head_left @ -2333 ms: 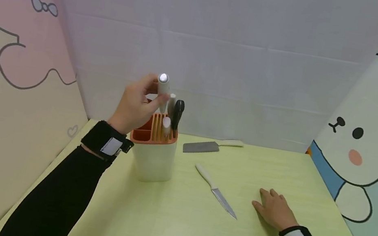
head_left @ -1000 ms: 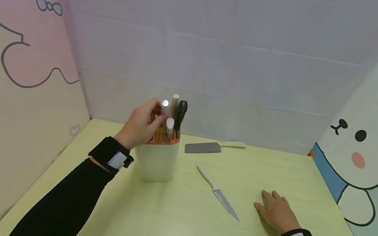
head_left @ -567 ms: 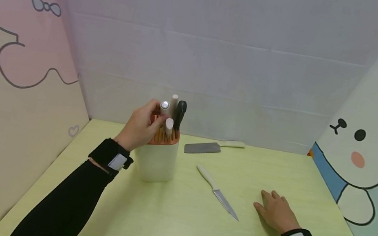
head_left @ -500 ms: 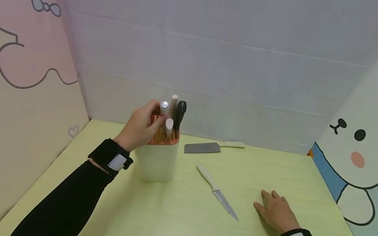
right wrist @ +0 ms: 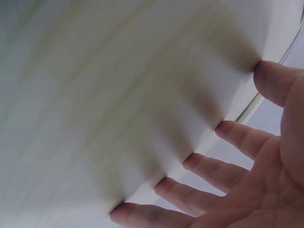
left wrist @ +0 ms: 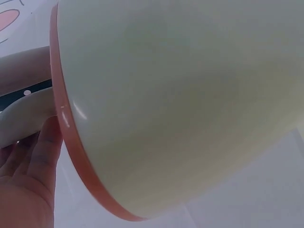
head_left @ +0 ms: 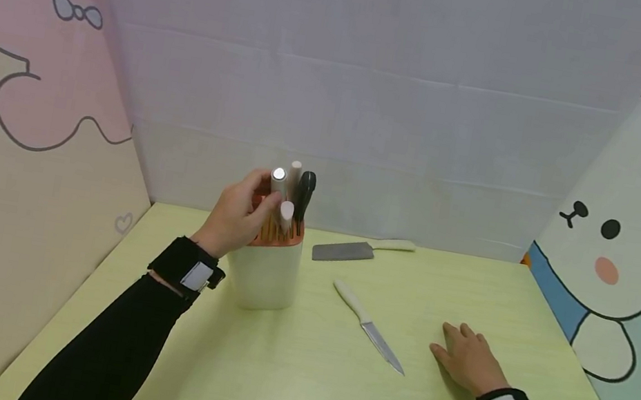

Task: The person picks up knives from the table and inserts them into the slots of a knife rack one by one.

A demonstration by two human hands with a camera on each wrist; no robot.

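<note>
My left hand (head_left: 236, 215) is at the knife block (head_left: 260, 278), a cream holder with an orange slotted top. Thumb and fingers pinch the white handle (head_left: 278, 183) of a knife standing upright in it; its blade is hidden inside the block. From the left wrist, the block's wall fills most of the view, with the fingers (left wrist: 45, 147) at a pale handle by the orange rim. My right hand (head_left: 470, 358) rests on the table with fingers spread, holding nothing; its fingertips (right wrist: 228, 128) touch the pale surface in the right wrist view.
Beside the held handle, two more white handles (head_left: 287, 214) and a black handle (head_left: 305, 190) stick up from the block. A cleaver (head_left: 344, 250) lies right of the block. Nearer, a white-handled knife (head_left: 367, 323) lies with its tip toward the front right. Walls enclose the table (head_left: 290, 391).
The left hand has lowered the white-handled knife into the block since the earliest frame. Over the last half second the hand and handle have shifted only slightly. The right hand stays in place.
</note>
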